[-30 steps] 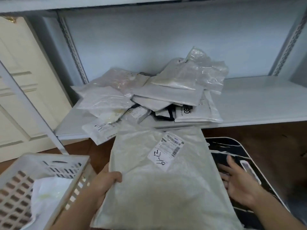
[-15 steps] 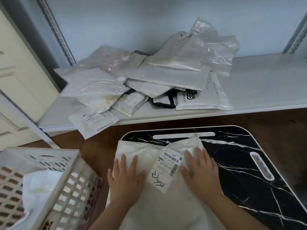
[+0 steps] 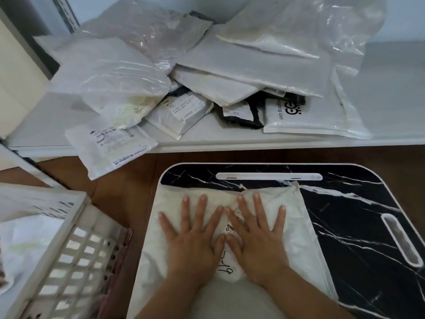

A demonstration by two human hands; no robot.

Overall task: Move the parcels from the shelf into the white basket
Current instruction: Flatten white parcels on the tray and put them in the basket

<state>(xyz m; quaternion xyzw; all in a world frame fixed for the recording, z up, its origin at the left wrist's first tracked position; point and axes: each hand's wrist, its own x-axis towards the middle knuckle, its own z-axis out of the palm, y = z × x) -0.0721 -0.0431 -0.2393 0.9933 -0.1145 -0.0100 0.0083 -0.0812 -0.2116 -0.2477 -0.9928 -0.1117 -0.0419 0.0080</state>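
A large white parcel [image 3: 301, 229] with a handwritten label lies flat on the black marble board [image 3: 358, 203]. My left hand [image 3: 195, 236] and my right hand [image 3: 257, 236] press on it side by side, fingers straight and spread, covering most of the label. The white basket [image 3: 76, 254] stands at the lower left with a white bag inside. On the white shelf [image 3: 391, 100] above lies a pile of several parcels [image 3: 230, 65], grey, white and clear plastic. One small labelled parcel [image 3: 112, 146] hangs over the shelf's front edge.
A wooden floor [image 3: 128, 180] shows between shelf, basket and board. The board has a white slot near its far edge and a handle cut-out at right. A cream door [image 3: 13, 72] and a shelf upright [image 3: 66, 12] stand at left.
The parcel came down from my grip onto the board. Both hands then flattened on it and moved together toward its label. The view has dropped closer.
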